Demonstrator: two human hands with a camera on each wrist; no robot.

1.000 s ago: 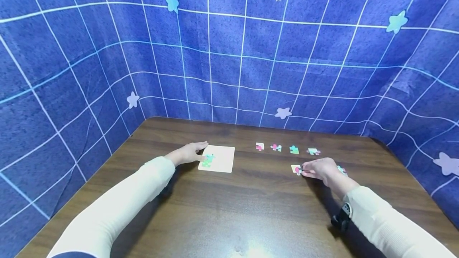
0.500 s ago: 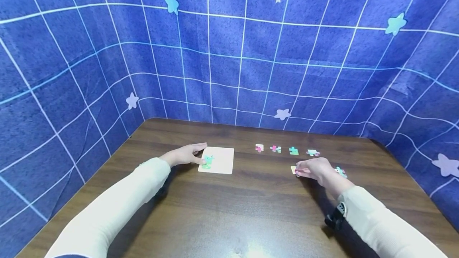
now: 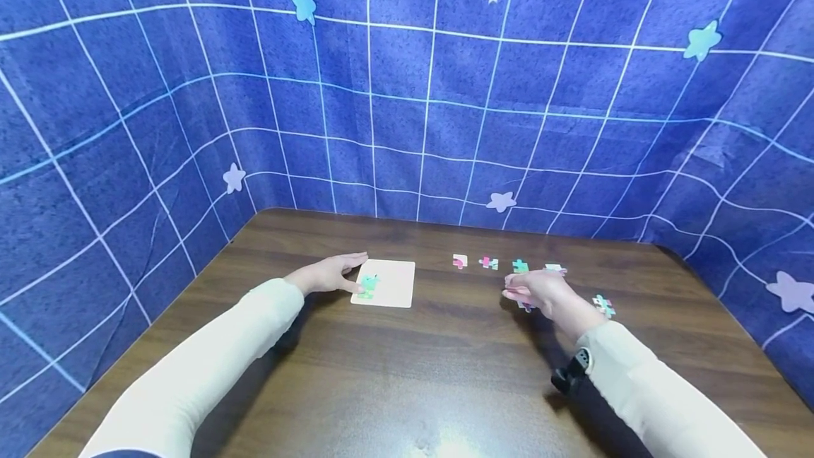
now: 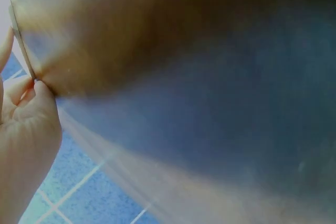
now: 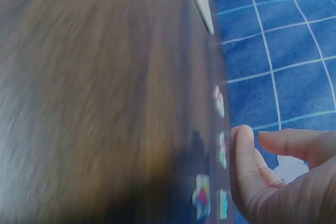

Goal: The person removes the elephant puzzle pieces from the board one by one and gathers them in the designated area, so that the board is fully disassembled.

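Observation:
My left hand (image 3: 327, 275) holds the left side of a pale square puzzle board (image 3: 396, 283), its thumb lying over the edge. Green puzzle pieces (image 3: 367, 284) sit at the board's left, partly under that thumb. In the left wrist view, the board (image 4: 22, 43) appears edge-on against the fingers. My right hand (image 3: 540, 290) hovers over the right part of the table with bent fingers and nothing between them; a gap shows between thumb and fingertips in the right wrist view. Below it lies a puzzle piece (image 5: 201, 198) with a pink patch, largely covered in the head view.
Loose puzzle pieces form a back row: a pink and white one (image 3: 461, 261), a pink one (image 3: 489, 262), a green one (image 3: 520, 266) and a pale one (image 3: 556, 269). Another piece (image 3: 603, 305) lies right of my right hand. A blue curtain (image 3: 407, 112) hangs behind the table.
My right hand has moved left and a little away from me, off the pink-patched piece it was touching, which stays on the table. My left hand and the board keep their place.

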